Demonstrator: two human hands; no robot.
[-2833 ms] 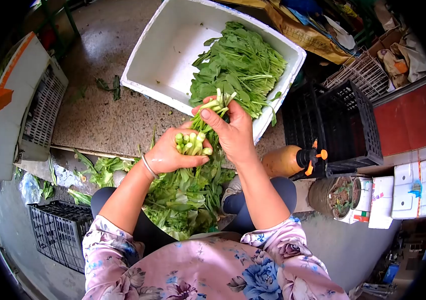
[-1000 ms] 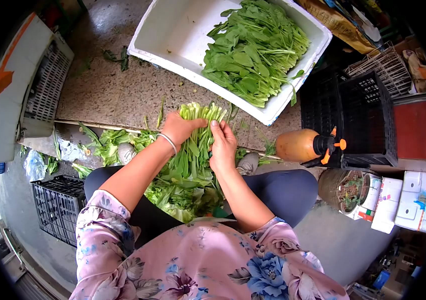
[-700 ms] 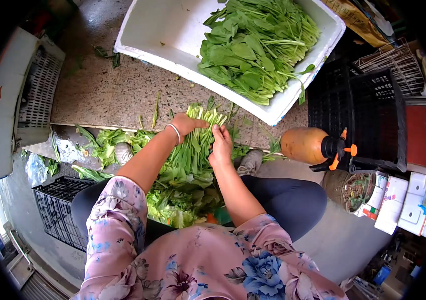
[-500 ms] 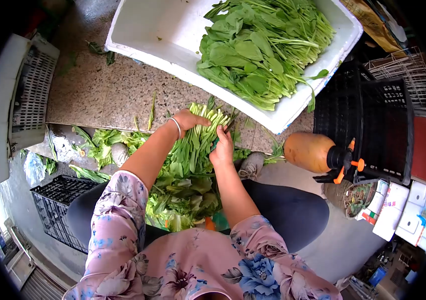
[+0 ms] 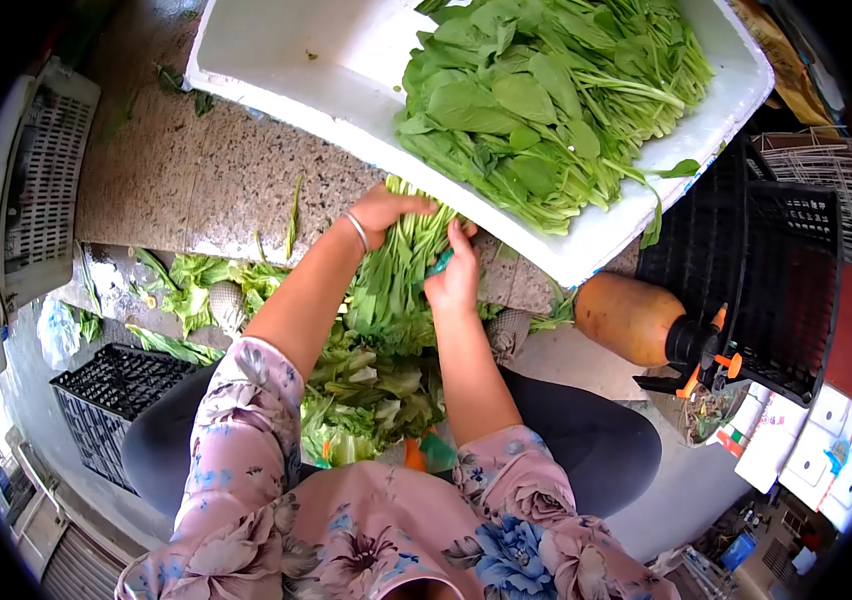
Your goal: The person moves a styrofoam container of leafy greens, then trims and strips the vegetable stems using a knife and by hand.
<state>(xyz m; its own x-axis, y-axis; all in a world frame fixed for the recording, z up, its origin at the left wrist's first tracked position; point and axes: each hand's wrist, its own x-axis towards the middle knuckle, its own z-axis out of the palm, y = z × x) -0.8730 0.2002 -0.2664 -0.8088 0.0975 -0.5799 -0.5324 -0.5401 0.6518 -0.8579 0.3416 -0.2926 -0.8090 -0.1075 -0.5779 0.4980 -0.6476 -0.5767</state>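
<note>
Hand-held greens beside a white foam box

Item 1: bundle of leafy greens (image 5: 393, 268), at the front edge of the stone ledge (image 5: 236, 185). Pale stems point toward the box; leaves trail down over the leaf heap.

Item 2: left hand (image 5: 389, 213), closed around the bundle near its stem ends, thumb laid across the stems. Pale bracelet (image 5: 357, 232) on the wrist.

Item 3: right hand (image 5: 456, 272), partly curled at the right side of the bundle, thumb raised near the stems; fingers mostly hidden, so how far it is closed cannot be told. A small teal object (image 5: 439, 265) shows beside the thumb, too covered to identify.

Item 4: white foam box (image 5: 586, 254), on the ledge, just beyond the hands. Contents: loose pile of greens (image 5: 546, 115) in its right part, one leafy stem hanging over the front wall.

Item 5: leaf heap (image 5: 371, 390), between the knees, below the bundle.

Item 6: orange sprayer bottle (image 5: 626, 318), black top, orange fittings; to the right, near black crates (image 5: 786, 285).

Item 7: black crate (image 5: 111, 405), on the floor at left; clear plastic bag (image 5: 58, 332) near it.
</note>
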